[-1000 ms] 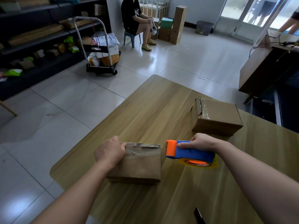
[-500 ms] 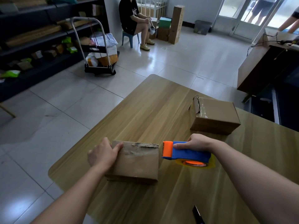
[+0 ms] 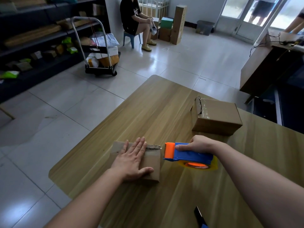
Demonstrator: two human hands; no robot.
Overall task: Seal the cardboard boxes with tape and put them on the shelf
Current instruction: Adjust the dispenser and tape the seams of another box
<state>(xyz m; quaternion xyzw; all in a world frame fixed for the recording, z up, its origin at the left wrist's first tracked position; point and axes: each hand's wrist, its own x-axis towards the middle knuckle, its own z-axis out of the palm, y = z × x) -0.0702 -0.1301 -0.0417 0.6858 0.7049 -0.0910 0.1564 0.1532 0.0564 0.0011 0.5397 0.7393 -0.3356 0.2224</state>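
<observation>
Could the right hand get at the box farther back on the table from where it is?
Probably yes. The far box lies just beyond the right hand, with only bare table between. But that hand grips the tape dispenser and would need to put it down first.

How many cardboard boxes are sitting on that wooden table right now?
2. The near box lies at the left edge of the table, under the flat left hand; the far box sits farther back, to the right. None seems hidden.
</observation>
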